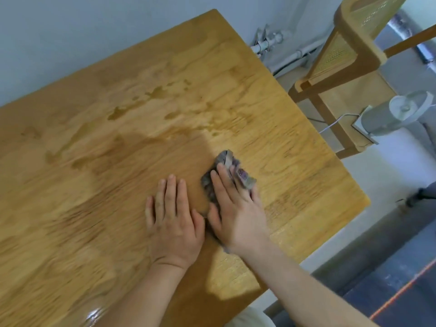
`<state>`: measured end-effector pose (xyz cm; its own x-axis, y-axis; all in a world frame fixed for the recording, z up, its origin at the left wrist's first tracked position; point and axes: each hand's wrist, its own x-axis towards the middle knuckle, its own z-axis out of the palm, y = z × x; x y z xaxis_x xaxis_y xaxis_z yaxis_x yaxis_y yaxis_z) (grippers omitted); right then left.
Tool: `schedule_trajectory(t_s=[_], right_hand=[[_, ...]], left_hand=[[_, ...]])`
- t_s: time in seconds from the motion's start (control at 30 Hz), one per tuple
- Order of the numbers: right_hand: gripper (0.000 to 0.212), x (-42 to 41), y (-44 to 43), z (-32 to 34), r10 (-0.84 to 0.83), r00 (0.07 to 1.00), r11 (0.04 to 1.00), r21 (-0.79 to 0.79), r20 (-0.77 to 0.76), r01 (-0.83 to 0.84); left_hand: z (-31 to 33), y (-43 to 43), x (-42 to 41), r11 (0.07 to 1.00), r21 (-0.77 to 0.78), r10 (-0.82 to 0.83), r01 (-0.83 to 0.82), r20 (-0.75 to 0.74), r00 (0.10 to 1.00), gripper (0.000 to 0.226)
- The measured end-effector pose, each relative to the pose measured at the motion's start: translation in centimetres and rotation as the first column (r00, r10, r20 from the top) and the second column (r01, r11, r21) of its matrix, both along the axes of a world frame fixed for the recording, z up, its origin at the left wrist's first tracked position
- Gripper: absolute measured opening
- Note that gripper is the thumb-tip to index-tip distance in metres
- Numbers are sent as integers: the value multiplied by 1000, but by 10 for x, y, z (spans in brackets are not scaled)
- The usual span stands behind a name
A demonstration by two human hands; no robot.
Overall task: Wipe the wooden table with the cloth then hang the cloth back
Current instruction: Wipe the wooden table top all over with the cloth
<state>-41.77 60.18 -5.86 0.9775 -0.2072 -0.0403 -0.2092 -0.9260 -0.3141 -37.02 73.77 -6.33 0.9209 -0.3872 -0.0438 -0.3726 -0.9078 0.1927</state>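
Head | left hand [173, 223] flat on table [94, 161] | right hand [236, 215] flat, pressing cloth [226, 157] near right edge

The cloth [226, 158] is pressed onto the surface [94, 185] under the fingers [223, 180] of the right hand [236, 215], with one bunched end lying just beyond the fingertips. The left hand [173, 223] is laid flat just left of the cloth, with its fingers [171, 192] resting on the surface. Wet patches [118, 113] are spread well beyond both sets of fingers. A chair [349, 43] is placed past the far right corner, and a fan [401, 114] is set off the surface, right of the fingers.
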Motion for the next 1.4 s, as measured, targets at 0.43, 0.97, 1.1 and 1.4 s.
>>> schedule_trajectory(t_s=[0.43, 0.97, 1.1, 1.4], right_hand=[[61, 85, -36, -9, -163, 985, 986, -31, 49, 165], [65, 92, -8, -8, -284, 959, 957, -69, -1, 283], [61, 69, 57, -7, 13, 1000, 996, -92, -24, -15], [60, 45, 152, -7, 501, 862, 861, -55, -71, -505]], left_hand=[[-1, -1, 1, 1000, 10, 9, -9, -12, 1000, 61], [2, 3, 5, 993, -116, -4, -4, -70, 998, 54], [8, 56, 20, 987, -153, 26, -42, -106, 994, 36], [15, 206, 115, 918, -19, 392, -395, -81, 916, 44]])
